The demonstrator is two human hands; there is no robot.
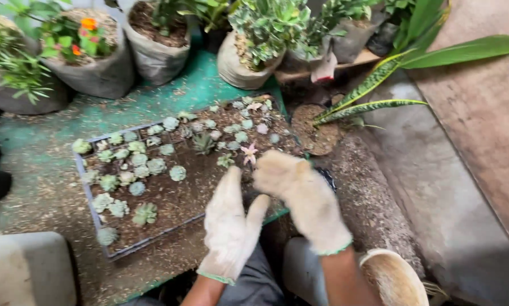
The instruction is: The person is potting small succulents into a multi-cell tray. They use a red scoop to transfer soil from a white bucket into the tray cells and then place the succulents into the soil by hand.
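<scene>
Green floor (pixel 209 85) w/ soil scattered over it; everything placed rel. to the tray.

Tray (pixel 90 198): shallow, dark, rectangular, lies on the floor at centre, full of dark soil w/ many small pale-green rosette succulents (pixel 156 165) in loose rows, denser at its far and left parts; bare soil near its near-right corner.

Grow bags (pixel 104 73): grey, behind the tray, holding leafy plants; one w/ orange flowers (pixel 88 24) behind-left of tray.

Snake plant (pixel 373 85): right of tray, long striped leaves rising from a soil-filled pot (pixel 317 133) just beside the tray's far-right corner.

Grey block (pixel 30 269): near-left of tray.

Bowl (pixel 393 277): tan, near-right of tray, by the right forearm.

Right hand (pixel 302 195): dirty white glove, over the tray's near-right edge; grip curled loosely, back of hand up; can't tell if it pinches anything.

Left hand (pixel 229 224): same glove, just left of right hand, over the tray's near edge; grip flat, fingers together, thumb out, holding nothing visible.

Pink succulent (pixel 249 153): star-shaped, in tray soil just beyond right fingertips; touching or not, can't tell.
</scene>
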